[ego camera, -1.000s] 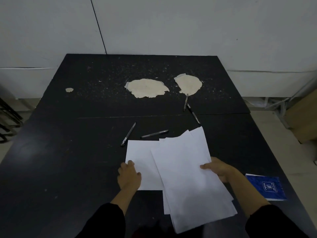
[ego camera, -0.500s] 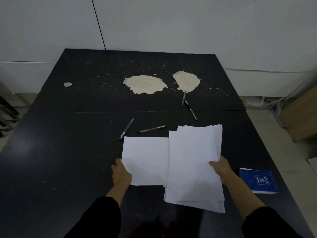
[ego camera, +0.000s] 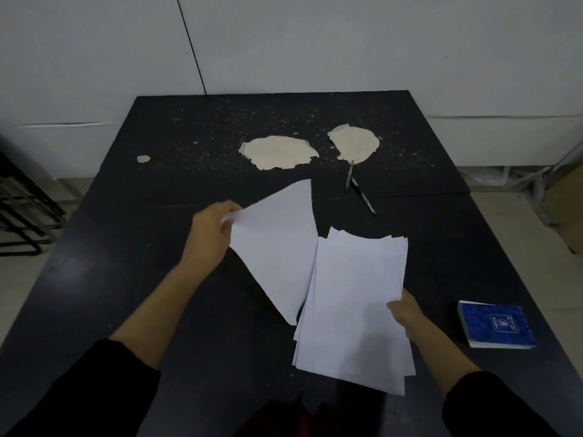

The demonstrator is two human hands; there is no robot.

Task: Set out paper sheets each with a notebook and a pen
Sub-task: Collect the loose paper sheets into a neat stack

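My left hand (ego camera: 211,230) pinches one light, floppy sheet (ego camera: 277,244) by its corner at eleven o'clock; my right hand (ego camera: 405,313) grips the stack (ego camera: 353,310) at its edge. The notebook (ego camera: 495,324) lies at three o'clock on the bench (ego camera: 126,279).

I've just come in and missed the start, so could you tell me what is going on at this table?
A person is dealing out paper at a black table. The left hand holds a single sheet by its corner, lifted and tilted, while the right hand grips the rest of the stack. A blue notebook lies to the right of the stack, and two pens lie further back. No sheet has a notebook or pen on it yet.
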